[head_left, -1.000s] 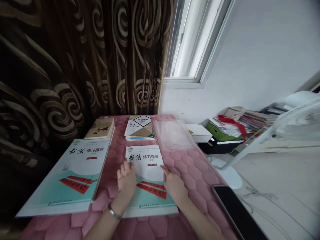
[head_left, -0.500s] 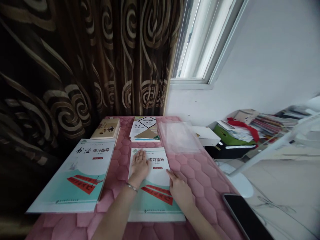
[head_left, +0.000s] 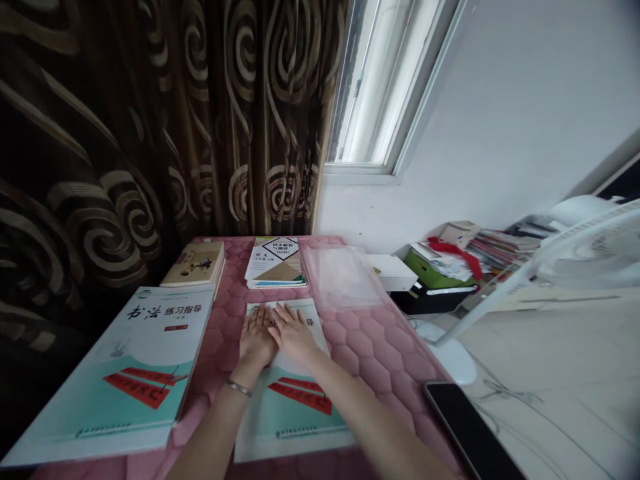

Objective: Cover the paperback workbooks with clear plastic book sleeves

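Note:
A white and teal workbook (head_left: 295, 437) with red banners on its cover lies in front of me on the pink padded table cover (head_left: 350, 340). My left hand (head_left: 257, 339) rests flat on its upper left part, fingers stretched out, a silver bracelet on the wrist. Beside it, my right hand (head_left: 295, 333) is also spread flat on the upper cover, its thumb side against the left hand. Both hands hide part of the title. To the left is a stack of matching workbooks (head_left: 150, 360).
Small tan books (head_left: 194, 265) and a pile of white booklets (head_left: 275, 263) sit at the back. Clear plastic sheets (head_left: 345, 277) lie right of them, and a phone (head_left: 470, 427) near the right edge. Beyond stand a white fan (head_left: 500, 287) and a box of papers (head_left: 440, 267).
My right hand has moved from the workbook's right edge up onto its cover, next to the left hand, which stays on the cover. The view has turned slightly right.

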Demonstrator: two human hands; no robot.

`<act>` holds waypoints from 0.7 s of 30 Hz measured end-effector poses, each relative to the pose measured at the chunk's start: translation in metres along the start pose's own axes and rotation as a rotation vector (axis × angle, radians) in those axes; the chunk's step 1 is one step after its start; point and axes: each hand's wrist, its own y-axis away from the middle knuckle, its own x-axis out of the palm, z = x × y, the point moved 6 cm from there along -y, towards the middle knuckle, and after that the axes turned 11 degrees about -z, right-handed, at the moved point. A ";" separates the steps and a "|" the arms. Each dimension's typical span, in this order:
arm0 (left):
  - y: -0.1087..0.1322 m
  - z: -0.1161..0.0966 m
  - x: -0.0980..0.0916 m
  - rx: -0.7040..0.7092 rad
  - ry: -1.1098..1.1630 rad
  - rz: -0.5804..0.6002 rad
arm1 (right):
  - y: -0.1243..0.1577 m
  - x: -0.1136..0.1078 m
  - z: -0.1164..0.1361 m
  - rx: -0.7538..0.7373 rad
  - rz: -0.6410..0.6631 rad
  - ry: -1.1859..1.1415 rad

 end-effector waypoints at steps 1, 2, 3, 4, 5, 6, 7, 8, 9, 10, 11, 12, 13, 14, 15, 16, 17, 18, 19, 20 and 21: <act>0.000 0.000 0.001 0.005 -0.002 -0.001 | -0.008 0.007 -0.001 0.016 0.018 0.005; 0.000 0.000 0.001 0.009 -0.003 -0.010 | -0.013 0.012 -0.005 0.046 0.027 0.017; 0.001 0.000 0.002 0.006 -0.004 -0.022 | -0.015 0.015 -0.013 0.087 0.031 0.035; 0.001 0.000 0.003 0.000 -0.004 -0.033 | -0.015 0.016 -0.022 0.132 0.037 0.053; 0.001 0.000 0.004 -0.003 -0.003 -0.041 | -0.012 0.017 -0.033 0.178 0.044 0.070; 0.001 0.001 0.005 -0.002 0.000 -0.048 | -0.009 0.017 -0.044 0.222 0.055 0.086; 0.000 0.002 0.005 0.001 0.005 -0.058 | -0.005 0.016 -0.055 0.257 0.067 0.097; -0.001 0.004 0.005 0.009 0.013 -0.070 | -0.001 0.016 -0.063 0.278 0.076 0.101; -0.002 0.005 0.003 0.022 0.023 -0.079 | 0.002 0.015 -0.069 0.291 0.083 0.104; -0.003 0.007 0.001 0.040 0.037 -0.084 | 0.004 0.015 -0.074 0.296 0.086 0.105; -0.004 0.009 -0.002 0.059 0.046 -0.082 | 0.005 0.015 -0.076 0.294 0.088 0.103; -0.002 0.010 -0.005 0.078 0.049 -0.074 | 0.006 0.015 -0.077 0.293 0.091 0.102; 0.001 0.009 -0.008 0.093 0.045 -0.063 | 0.006 0.015 -0.077 0.293 0.089 0.104; 0.007 0.008 -0.010 0.101 0.037 -0.053 | 0.006 0.015 -0.077 0.295 0.085 0.107; 0.016 0.005 -0.012 0.100 0.025 -0.044 | 0.005 0.016 -0.076 0.295 0.081 0.112; 0.028 0.000 -0.013 0.098 0.014 -0.039 | 0.005 0.016 -0.075 0.293 0.075 0.118; 0.043 -0.006 -0.014 0.101 0.009 -0.038 | 0.005 0.016 -0.073 0.293 0.072 0.122; 0.061 -0.013 -0.013 0.113 0.009 -0.027 | 0.005 0.017 -0.073 0.295 0.072 0.126; 0.080 -0.022 -0.011 0.164 0.015 -0.021 | 0.006 0.017 -0.072 0.298 0.077 0.127; 0.100 -0.029 -0.011 0.233 0.031 -0.029 | 0.006 0.018 -0.072 0.301 0.084 0.126; 0.118 -0.033 -0.011 0.289 0.038 -0.052 | 0.007 0.018 -0.072 0.301 0.089 0.125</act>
